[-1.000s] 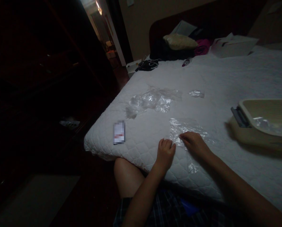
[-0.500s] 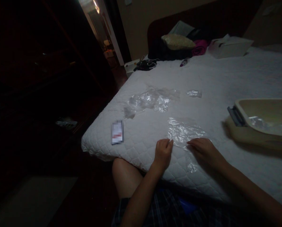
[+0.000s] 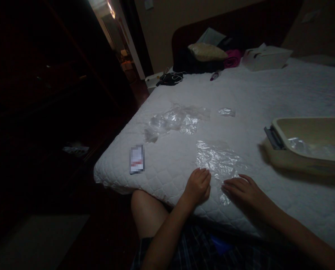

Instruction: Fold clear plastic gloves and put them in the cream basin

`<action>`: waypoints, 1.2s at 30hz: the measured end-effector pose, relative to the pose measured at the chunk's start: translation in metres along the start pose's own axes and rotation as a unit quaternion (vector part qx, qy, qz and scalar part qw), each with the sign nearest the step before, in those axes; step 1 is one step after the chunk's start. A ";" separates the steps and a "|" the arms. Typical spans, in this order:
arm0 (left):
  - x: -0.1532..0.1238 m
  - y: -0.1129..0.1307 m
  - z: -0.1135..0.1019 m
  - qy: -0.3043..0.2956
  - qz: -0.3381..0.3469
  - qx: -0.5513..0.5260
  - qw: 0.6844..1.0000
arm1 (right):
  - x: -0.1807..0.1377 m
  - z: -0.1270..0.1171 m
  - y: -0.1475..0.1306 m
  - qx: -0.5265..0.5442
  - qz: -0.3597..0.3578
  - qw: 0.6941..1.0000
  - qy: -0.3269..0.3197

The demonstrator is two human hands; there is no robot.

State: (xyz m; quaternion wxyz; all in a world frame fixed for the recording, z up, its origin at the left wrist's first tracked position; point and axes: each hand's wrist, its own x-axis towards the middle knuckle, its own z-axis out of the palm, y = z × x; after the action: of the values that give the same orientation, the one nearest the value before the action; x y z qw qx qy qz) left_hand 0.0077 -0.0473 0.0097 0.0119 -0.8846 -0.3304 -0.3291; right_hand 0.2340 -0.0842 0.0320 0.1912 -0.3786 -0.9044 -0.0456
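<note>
A clear plastic bag lies spread and wrinkled on the white quilted bed in front of me. My left hand rests at its near left edge, fingers loosely bent and slightly apart. Over its near right part lies my right hand, palm down, with the fingers stretched toward the left. Neither hand visibly pinches the plastic. A smaller shiny piece of clear plastic shows between the hands, partly hidden by the right one; whether it joins the bag I cannot tell.
Crumpled clear plastic and a small folded packet lie farther back. A beige bin with a grey handle and plastic inside stands right. A blurred phone-like object lies left. Near the headboard are a pillow and white box.
Both hands have moved slightly toward me and loosened from their pinch at the bag's near edge. The right fingers have straightened out. The whole view has shifted a little.
</note>
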 end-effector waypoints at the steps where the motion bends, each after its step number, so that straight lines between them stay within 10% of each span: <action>1: 0.000 0.000 0.001 -0.014 0.001 0.001 1.000 | 0.001 0.000 -0.001 0.002 0.001 1.000 0.004; 15: 0.001 0.000 0.000 -0.074 0.012 0.037 0.997 | 0.026 -0.006 0.005 0.121 0.125 0.984 0.026; 25: 0.001 0.001 -0.001 -0.086 0.006 0.036 0.996 | 0.046 -0.022 0.001 0.308 0.285 0.908 -0.008; 36: -0.001 -0.001 0.002 -0.079 0.025 0.039 0.996 | 0.046 -0.007 0.008 0.281 0.336 0.899 0.003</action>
State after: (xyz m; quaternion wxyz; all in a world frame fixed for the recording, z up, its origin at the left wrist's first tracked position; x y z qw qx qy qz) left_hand 0.0076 -0.0468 0.0074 0.0283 -0.9145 -0.3209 -0.2446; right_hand 0.2126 -0.0500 0.0555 0.2962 -0.5906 -0.6979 0.2764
